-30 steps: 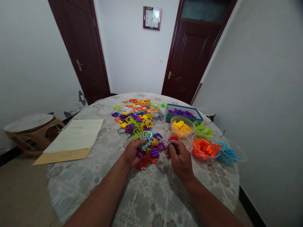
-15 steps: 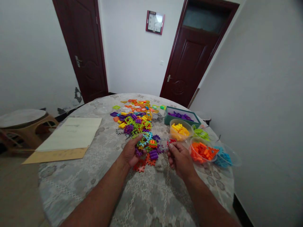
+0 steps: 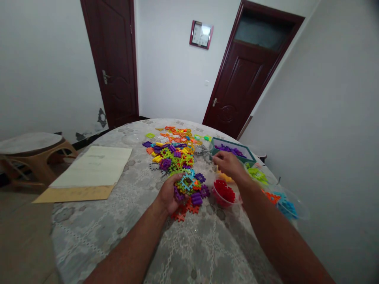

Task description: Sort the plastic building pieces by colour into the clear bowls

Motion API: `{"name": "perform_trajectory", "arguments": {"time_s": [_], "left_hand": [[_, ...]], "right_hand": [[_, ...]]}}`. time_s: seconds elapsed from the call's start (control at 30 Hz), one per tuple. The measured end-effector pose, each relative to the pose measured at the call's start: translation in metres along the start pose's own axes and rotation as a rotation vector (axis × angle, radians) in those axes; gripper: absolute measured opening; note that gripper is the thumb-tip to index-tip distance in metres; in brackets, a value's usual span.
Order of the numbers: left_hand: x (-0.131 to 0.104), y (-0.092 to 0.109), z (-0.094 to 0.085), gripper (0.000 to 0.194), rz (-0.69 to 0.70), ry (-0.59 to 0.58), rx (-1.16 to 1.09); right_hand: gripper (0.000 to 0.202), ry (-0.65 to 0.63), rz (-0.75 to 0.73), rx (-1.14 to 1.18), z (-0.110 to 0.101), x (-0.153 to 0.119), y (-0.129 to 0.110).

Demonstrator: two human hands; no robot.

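Note:
My left hand point(image 3: 171, 194) is closed around a bunch of interlocking plastic pieces, with a light blue toothed piece point(image 3: 187, 182) on top and green and purple ones below. Past the yellow pieces, my right hand point(image 3: 227, 165) pinches a grey toothed plastic piece point(image 3: 208, 155), partly blurred, beside a clear bowl point(image 3: 204, 145). Under the left hand lie red-orange pieces point(image 3: 184, 210), and a purple ridged piece point(image 3: 196, 198) rests near its fingertips. A tub of red pieces point(image 3: 224, 191) stands below the right wrist.
A mixed heap of coloured pieces point(image 3: 174, 148) spreads across the table's middle. Purple pieces fill a green box point(image 3: 251, 161) at right. Green pieces point(image 3: 257, 174) and a tub of blue pieces point(image 3: 286, 205) sit beyond my right forearm. Paper sheets point(image 3: 93, 165) lie at left.
My right hand has moved forward and away from the left hand, carrying the grey piece toward the clear bowl. The red tub has come into fuller view. My left hand keeps its bunch.

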State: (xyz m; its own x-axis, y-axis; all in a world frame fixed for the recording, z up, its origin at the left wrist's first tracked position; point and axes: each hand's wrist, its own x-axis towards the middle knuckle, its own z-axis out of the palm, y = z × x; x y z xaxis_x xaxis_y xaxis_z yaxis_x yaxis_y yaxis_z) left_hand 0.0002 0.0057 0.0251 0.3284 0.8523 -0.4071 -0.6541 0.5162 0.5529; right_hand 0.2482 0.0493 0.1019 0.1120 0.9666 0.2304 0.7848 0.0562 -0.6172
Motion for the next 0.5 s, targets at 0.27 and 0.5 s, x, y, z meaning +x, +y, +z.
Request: {"name": "perform_trajectory", "arguments": {"time_s": [0.27, 0.5], "left_hand": [[0.001, 0.002, -0.004, 0.028, 0.035, -0.008, 0.017], [0.001, -0.002, -0.002, 0.024, 0.05, -0.037, -0.005]], "right_hand": [[0.031, 0.232, 0.021, -0.048, 0.014, 0.065, 0.0], [0.026, 0.028, -0.214, 0.097, 0.028, -0.037, -0.019]]}}
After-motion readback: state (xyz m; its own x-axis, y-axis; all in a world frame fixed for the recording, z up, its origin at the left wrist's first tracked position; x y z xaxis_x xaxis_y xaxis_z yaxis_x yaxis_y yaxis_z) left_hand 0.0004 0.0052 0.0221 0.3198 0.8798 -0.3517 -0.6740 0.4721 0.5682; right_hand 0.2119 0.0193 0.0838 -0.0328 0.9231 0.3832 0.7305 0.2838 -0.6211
